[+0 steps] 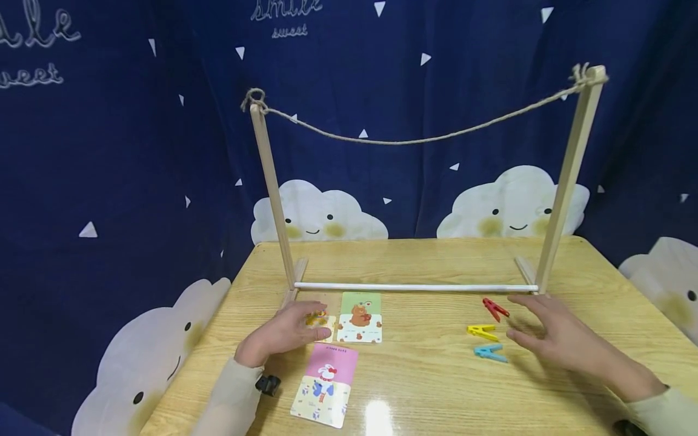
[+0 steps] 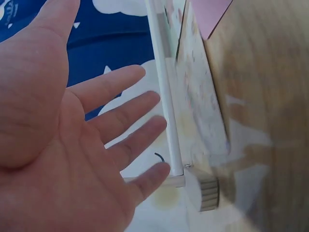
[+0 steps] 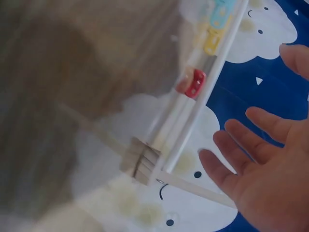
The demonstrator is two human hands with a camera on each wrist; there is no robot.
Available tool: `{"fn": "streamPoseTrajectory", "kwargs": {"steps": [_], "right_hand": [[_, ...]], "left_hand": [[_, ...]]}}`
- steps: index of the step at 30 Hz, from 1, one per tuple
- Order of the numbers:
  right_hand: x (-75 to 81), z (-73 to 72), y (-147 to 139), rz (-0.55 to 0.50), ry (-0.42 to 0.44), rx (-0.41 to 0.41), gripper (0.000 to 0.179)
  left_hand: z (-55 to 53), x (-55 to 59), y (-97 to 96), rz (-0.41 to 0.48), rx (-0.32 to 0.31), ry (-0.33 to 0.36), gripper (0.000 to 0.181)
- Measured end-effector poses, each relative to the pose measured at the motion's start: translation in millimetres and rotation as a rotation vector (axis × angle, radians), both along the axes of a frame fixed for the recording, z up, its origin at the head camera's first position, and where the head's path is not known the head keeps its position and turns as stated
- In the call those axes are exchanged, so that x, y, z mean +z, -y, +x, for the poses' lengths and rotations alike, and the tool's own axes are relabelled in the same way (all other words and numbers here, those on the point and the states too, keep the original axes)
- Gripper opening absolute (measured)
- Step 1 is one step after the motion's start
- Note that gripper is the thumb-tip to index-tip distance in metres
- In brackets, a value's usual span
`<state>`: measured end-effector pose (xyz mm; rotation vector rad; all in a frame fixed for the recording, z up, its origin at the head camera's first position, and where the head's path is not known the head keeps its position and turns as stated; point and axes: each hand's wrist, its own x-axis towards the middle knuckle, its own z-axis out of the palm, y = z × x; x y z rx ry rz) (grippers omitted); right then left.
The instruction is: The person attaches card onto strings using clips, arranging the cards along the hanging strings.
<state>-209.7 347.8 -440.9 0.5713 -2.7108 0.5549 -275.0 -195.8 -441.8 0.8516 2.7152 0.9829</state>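
My left hand [image 1: 289, 330] hovers with spread fingers over a card with an orange picture [image 1: 322, 320], partly covering it. In the left wrist view its palm shows bare, nothing held. Beside that lies a green and white bear card [image 1: 360, 318], and nearer to me a pink and yellow rabbit card [image 1: 326, 384]. My right hand [image 1: 561, 336], fingers apart and holding nothing, is just right of three clothespins: red [image 1: 495, 309], yellow [image 1: 482, 331] and light blue [image 1: 491, 352]. All three lie on the table in a loose column.
Behind the cards and clothespins stands a wooden frame with a left post [image 1: 272, 194], a right post [image 1: 569, 181] and a white bar [image 1: 414, 287] low across. A sagging twine [image 1: 398, 143] joins the post tops. A dark blue curtain [image 1: 338, 72] hangs behind the wooden table [image 1: 425, 387].
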Motion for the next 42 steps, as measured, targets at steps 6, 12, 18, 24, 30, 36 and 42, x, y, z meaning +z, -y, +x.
{"fn": "streamPoseTrajectory", "kwargs": {"steps": [6, 12, 18, 24, 30, 36, 42], "right_hand": [[-10.4, 5.1, 7, 0.022, 0.001, 0.055, 0.063], [-15.7, 6.6, 10, -0.002, 0.000, 0.114, 0.052], [-18.5, 7.0, 9, -0.073, 0.079, 0.215, 0.044], [-20.3, 3.6, 7, -0.090, 0.119, 0.276, 0.041], [-21.2, 0.5, 7, -0.063, 0.123, 0.276, 0.041], [-23.5, -3.1, 7, -0.053, 0.119, 0.290, 0.044], [-25.9, -6.2, 8, -0.066, 0.142, 0.307, 0.042]], "left_hand": [[6.4, -7.5, 0.3, 0.040, -0.018, 0.064, 0.075], [10.9, -14.2, -0.6, 0.073, -0.047, 0.091, 0.081], [15.0, -16.7, -3.2, 0.047, -0.066, 0.150, 0.084], [17.5, -16.7, -3.4, 0.025, -0.069, 0.180, 0.083], [18.4, -16.4, -4.6, 0.008, -0.090, 0.144, 0.078], [18.4, -17.7, -7.9, -0.003, -0.121, 0.095, 0.072], [17.9, -20.0, -8.4, -0.015, -0.098, 0.100, 0.067]]}}
